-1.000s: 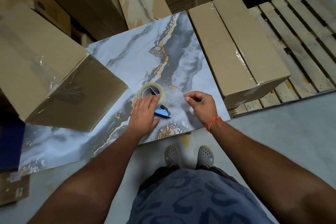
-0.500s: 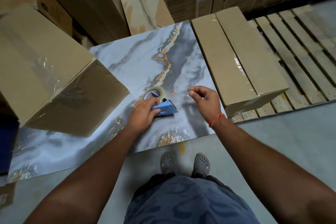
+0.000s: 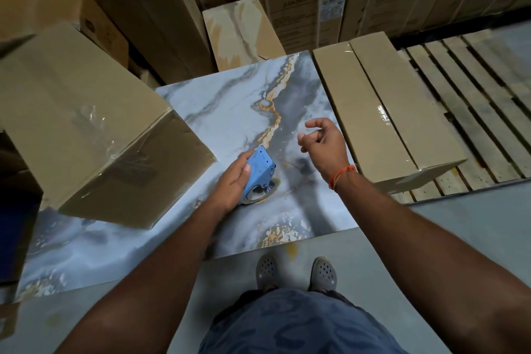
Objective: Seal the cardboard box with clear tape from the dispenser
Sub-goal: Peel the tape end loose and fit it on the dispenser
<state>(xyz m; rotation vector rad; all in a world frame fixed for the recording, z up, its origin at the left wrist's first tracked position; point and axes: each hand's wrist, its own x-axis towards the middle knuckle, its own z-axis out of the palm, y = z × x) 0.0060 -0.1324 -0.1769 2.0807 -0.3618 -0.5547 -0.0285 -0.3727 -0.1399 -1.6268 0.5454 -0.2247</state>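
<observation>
On marbled desk (image 3: 218, 112), centre: blue tape dispenser (image 3: 260, 167), left hand (image 3: 232, 181) fingers grasping it. Right hand (image 3: 324, 144) raised just beside, fingers loosely curled, holding nothing visible. Cardboard box (image 3: 86, 123) on desk, left.

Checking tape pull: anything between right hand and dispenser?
Head view: bare marbled slab between right hand and dispenser; any clear tape strand can't be made out.
</observation>
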